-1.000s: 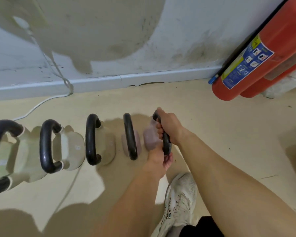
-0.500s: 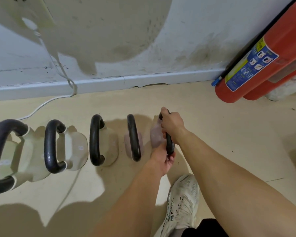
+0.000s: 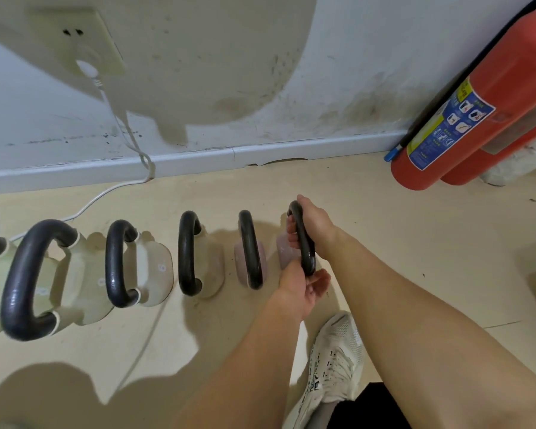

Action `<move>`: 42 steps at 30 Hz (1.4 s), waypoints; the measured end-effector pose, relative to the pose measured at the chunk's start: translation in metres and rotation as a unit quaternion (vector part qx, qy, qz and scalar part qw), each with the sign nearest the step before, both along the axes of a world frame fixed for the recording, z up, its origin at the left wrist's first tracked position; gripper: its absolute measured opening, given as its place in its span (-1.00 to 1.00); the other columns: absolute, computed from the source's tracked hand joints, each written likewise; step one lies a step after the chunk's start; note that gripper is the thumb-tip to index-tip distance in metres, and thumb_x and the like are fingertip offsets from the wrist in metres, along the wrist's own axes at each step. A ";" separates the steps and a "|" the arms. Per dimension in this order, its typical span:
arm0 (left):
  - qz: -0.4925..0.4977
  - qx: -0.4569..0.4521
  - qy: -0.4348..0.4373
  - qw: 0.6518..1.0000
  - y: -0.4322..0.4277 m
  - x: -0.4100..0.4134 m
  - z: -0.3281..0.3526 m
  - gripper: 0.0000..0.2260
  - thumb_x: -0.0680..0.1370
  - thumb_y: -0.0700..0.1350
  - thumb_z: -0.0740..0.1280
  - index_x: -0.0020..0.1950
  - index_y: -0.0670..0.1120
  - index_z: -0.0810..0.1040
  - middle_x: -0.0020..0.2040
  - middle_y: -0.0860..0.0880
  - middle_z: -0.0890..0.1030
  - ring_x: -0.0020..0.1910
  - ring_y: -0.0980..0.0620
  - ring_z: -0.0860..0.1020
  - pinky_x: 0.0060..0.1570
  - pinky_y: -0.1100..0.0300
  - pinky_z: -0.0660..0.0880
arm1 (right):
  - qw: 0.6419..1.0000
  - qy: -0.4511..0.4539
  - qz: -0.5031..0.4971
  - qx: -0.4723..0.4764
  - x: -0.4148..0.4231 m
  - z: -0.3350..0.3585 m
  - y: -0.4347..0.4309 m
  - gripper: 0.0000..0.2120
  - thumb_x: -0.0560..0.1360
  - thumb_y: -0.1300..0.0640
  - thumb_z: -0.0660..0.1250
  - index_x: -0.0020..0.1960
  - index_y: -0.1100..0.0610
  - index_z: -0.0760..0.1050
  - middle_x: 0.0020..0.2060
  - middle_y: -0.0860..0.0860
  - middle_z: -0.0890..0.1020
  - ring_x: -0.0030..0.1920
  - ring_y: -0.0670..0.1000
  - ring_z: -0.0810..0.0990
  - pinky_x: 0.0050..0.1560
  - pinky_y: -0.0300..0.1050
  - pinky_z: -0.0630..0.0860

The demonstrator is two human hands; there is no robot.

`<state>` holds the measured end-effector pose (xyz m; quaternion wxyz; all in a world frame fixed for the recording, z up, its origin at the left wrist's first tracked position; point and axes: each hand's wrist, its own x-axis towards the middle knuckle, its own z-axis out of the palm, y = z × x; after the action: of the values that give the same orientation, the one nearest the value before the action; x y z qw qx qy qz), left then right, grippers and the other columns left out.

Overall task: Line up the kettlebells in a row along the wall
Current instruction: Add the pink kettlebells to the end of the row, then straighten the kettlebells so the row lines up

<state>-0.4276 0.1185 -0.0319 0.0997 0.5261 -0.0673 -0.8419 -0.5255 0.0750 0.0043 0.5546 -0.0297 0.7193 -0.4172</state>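
Left hand [image 3: 300, 284] now loosening off pink kettlebell [image 3: 287, 250] handle; right hand [image 3: 317, 230] unchanged.

Both forearms bare, no sleeves, no watch, no rings or bands visible on left hand [image 3: 300, 289] or right hand [image 3: 314, 226]. One foot in a white mesh sneaker [image 3: 328, 366] with dark lettering printed along the side and white laces; pale grey sock just visible above its collar. Black garment edge [image 3: 372, 410], shorts or trouser leg, cannot tell which, sits at bottom of frame beside the shoe.
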 end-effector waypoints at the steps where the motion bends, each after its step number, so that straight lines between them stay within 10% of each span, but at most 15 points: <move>1: -0.001 -0.001 0.005 1.000 0.001 0.003 0.004 -0.65 0.62 0.04 0.28 0.25 -0.20 0.55 0.07 -0.24 0.67 -0.02 -0.16 0.68 0.17 -0.02 0.58 | 1.000 -0.013 0.005 0.002 -0.001 0.007 0.002 -0.49 0.56 -0.29 0.13 -0.18 0.15 0.47 -0.38 0.07 0.56 -0.45 0.05 0.49 -0.32 -0.07 0.47; 6: -0.017 -0.022 0.001 1.000 0.007 0.022 0.032 -0.61 0.64 0.03 0.24 0.31 -0.23 0.49 -0.38 -0.13 0.56 -0.29 -0.09 0.58 0.16 -0.01 0.59 | 0.997 0.045 0.048 0.031 0.007 0.047 0.022 -0.48 0.65 -0.26 0.04 -0.07 0.11 0.56 -0.17 0.04 0.63 -0.16 0.06 0.59 0.10 0.05 0.50; 9: -0.037 -0.042 0.013 0.998 0.012 0.036 0.048 -0.65 0.63 0.04 0.23 0.28 -0.20 0.46 -0.31 -0.14 0.30 -0.52 0.01 0.42 0.18 -0.01 0.58 | 0.992 0.104 0.059 0.032 0.017 0.066 0.035 -0.55 0.69 -0.17 0.02 -0.05 0.08 0.55 -0.18 0.02 0.58 -0.08 0.03 0.57 0.23 0.06 0.42; 14: -0.049 -0.078 -0.017 0.996 0.014 0.101 0.067 -0.67 0.65 0.00 0.22 0.29 -0.20 0.43 0.00 -0.19 0.66 0.03 -0.17 0.65 0.12 0.00 0.60 | 0.961 0.226 0.139 0.075 0.056 0.089 0.031 -0.41 0.60 -0.19 0.11 0.41 0.22 0.46 0.32 0.22 0.53 0.23 0.23 0.53 0.32 0.10 0.42; 17: -0.042 -0.102 -0.050 0.993 0.005 0.167 0.071 -0.67 0.64 0.01 0.21 0.22 -0.22 0.51 0.11 -0.20 0.69 -0.01 -0.14 0.68 -0.03 0.06 0.59 | 0.935 0.263 0.224 0.078 0.100 0.101 0.010 -0.35 0.58 -0.22 0.13 0.50 0.19 0.35 0.45 0.23 0.37 0.36 0.29 0.41 0.34 0.14 0.39; 26: 0.149 -0.073 -0.190 0.968 -0.034 0.329 0.051 -0.70 0.63 -0.05 0.15 0.21 -0.21 0.50 0.02 -0.15 0.69 -0.08 -0.09 0.64 -0.16 0.13 0.52 | 0.894 0.299 0.330 -0.041 0.251 0.091 -0.086 -0.66 0.64 -0.04 0.16 0.08 0.24 0.50 -0.02 0.11 0.57 0.00 0.20 0.54 -0.18 -0.05 0.33; 35: 0.350 0.042 -0.076 0.933 -0.115 0.384 0.023 -0.63 0.65 0.13 0.13 0.17 -0.19 0.35 -0.13 -0.30 0.59 -0.27 -0.17 0.58 -0.30 0.07 0.55 | 0.884 0.314 0.341 -0.058 0.338 0.060 -0.173 -0.58 0.63 -0.06 0.18 0.33 0.22 0.45 0.24 0.10 0.56 0.19 0.18 0.56 0.15 0.00 0.47; 42: 0.351 0.134 0.084 0.923 -0.162 0.404 -0.005 -0.47 0.55 0.15 0.32 0.15 -0.34 0.46 0.07 -0.29 0.55 -0.02 -0.19 0.61 0.00 0.10 0.64 | 0.981 0.000 0.194 0.022 0.384 0.041 -0.215 -0.78 0.64 -0.01 0.24 0.08 0.15 0.40 -0.21 0.14 0.59 -0.30 0.15 0.61 -0.12 0.09 0.64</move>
<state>-0.0239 -0.0438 -0.0371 0.3230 0.4520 0.2439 -0.7949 -0.1416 -0.1403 0.0450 0.6253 -0.1566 0.7093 -0.2852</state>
